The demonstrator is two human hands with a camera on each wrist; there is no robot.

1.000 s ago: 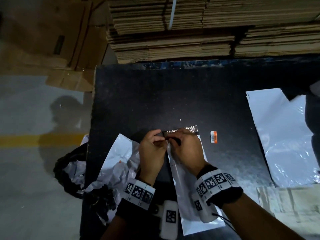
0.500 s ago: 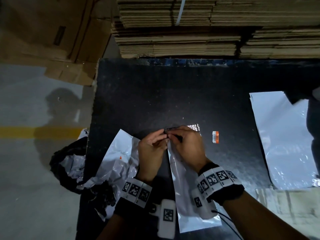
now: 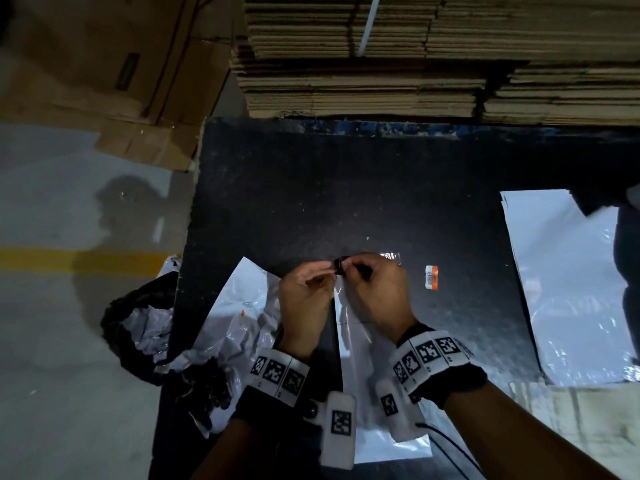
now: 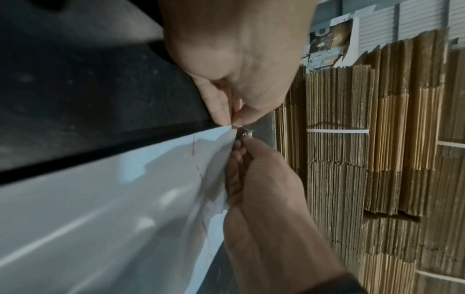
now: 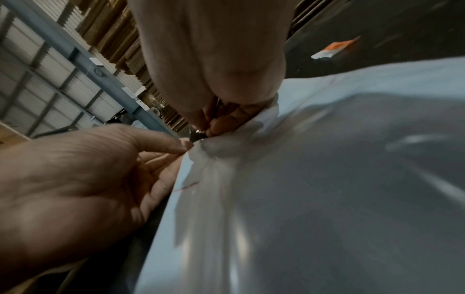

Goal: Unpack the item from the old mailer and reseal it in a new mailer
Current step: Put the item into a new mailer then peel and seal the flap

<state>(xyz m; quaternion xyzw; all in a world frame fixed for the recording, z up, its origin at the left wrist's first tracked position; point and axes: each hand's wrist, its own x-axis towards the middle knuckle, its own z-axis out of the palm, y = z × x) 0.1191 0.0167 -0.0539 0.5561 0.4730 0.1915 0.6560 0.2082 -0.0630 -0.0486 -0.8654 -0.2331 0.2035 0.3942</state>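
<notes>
Hands meet at the far end of the new mailer (image 3: 363, 348), which lies flat on the black table (image 3: 346, 188), long side running toward the person. The left hand (image 3: 304, 299) pinches the far left corner of the mailer's mouth between thumb and forefinger; the other fingers are curled loosely. The right hand (image 3: 377, 292) pinches the flap at the same end, with fingers closed on a thin dark strip (image 3: 341, 263) there. The 2 hands almost touch each other. In the left wrist view the fingertips (image 4: 226, 117) of one hand grip the white corner and those of the other hold the edge just below it. The item itself cannot be seen, so I cannot tell if it is inside. The old mailer (image 3: 239, 320) lies crumpled just left of the left hand, partly over the table edge. A small orange label (image 3: 431, 277) lies to the right of the hands, apart from them. A stack of flat white mailers (image 3: 568, 289) is at the right side. Cardboard (image 3: 415, 64) is stacked behind the table.
</notes>
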